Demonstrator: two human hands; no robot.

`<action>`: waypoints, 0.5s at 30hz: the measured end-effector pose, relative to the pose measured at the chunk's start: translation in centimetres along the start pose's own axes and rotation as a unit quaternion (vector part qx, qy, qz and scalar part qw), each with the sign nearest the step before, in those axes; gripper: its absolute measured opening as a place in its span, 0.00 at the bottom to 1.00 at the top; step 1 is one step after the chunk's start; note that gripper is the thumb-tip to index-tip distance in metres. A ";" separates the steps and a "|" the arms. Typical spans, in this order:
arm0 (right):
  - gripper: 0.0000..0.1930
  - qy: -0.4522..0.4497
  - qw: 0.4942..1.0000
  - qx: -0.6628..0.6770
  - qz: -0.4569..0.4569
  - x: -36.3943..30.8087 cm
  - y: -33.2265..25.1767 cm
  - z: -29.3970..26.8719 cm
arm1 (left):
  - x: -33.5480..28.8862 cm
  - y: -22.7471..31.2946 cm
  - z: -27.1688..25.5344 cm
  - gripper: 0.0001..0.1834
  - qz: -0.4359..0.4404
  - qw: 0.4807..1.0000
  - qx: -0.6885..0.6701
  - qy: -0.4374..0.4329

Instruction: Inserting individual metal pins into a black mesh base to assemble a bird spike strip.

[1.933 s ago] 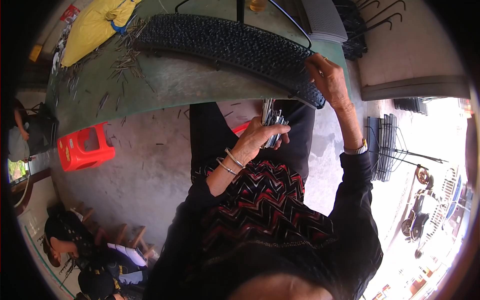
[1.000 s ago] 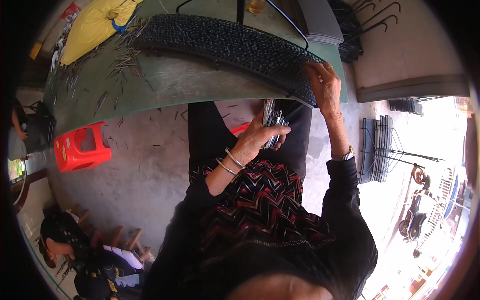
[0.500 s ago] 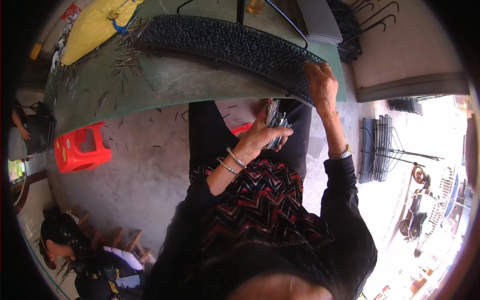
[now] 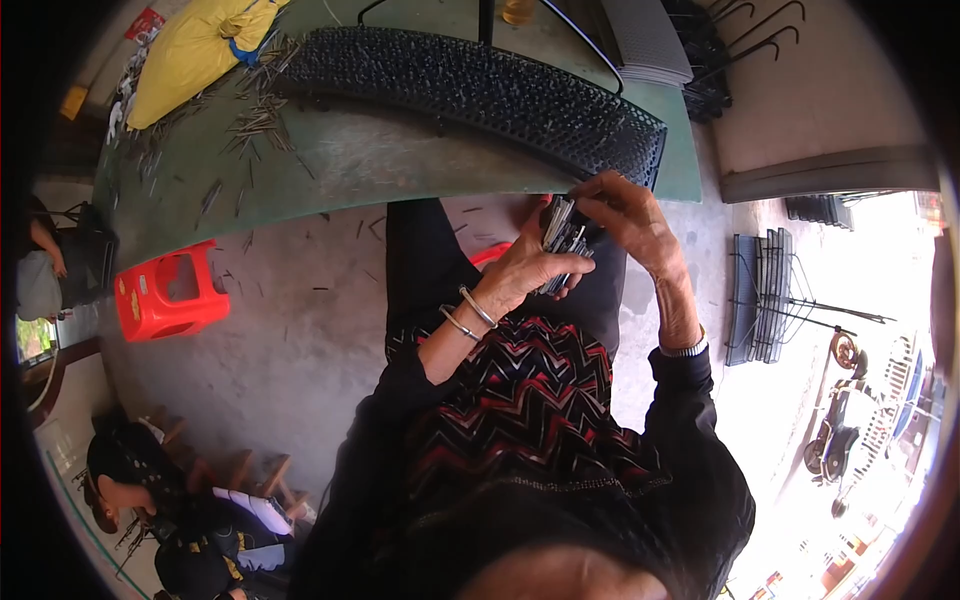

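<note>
My left hand (image 4: 525,272) is closed round a bundle of thin silvery metal pins (image 4: 560,228), with its thumb across them, just off the table's near edge. My right hand (image 4: 640,225) is beside it, fingers bent and pinched together at the upper ends of the pins. Whatever lies between those fingertips is too small to make out. Beyond both hands a long black perforated metal panel (image 4: 450,90) rests on the green table (image 4: 390,160), its surface dotted with many small upright pins. The panel's right end lies just past my right hand.
Loose pins (image 4: 262,122) lie scattered on the table's left side near a yellow sack (image 4: 190,55). Grey perforated sheets (image 4: 645,45) are stacked at the back right. A red plastic stool (image 4: 172,292) stands on the floor at left. Other people (image 4: 130,480) are at lower left.
My right hand has come away from the panel's right end and moved toward me and left, to the pins in my left hand. The left hand keeps its grip.
</note>
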State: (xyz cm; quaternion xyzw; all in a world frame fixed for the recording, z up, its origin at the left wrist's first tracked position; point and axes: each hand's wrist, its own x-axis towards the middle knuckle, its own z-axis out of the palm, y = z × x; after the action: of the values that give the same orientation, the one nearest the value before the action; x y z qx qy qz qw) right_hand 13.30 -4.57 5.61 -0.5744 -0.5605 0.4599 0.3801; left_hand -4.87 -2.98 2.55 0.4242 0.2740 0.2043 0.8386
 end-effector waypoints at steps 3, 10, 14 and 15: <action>0.06 -0.017 0.998 0.041 0.054 0.2 0.7 -0.5 | 0.0 -0.5 -0.2 0.10 -0.018 1.000 -0.005 -0.022; 0.05 0.136 0.989 0.061 0.014 0.7 1.2 0.0 | 1.6 -0.5 -1.3 0.24 -0.044 0.998 -0.047 -0.005; 0.04 0.299 0.950 -0.080 -0.039 2.4 0.2 -0.2 | 2.3 -0.8 -2.2 0.23 -0.068 0.997 -0.045 -0.009; 0.04 0.334 0.927 -0.146 -0.082 3.0 0.4 -0.3 | 2.3 -0.9 -2.0 0.23 -0.069 0.997 -0.046 -0.010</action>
State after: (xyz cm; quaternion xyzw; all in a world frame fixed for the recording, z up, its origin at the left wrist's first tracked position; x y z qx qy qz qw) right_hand 13.53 -1.59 4.97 -0.6959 -0.5074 0.1213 0.4934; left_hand -4.23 -0.95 0.20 0.3674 0.2848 0.1540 0.8719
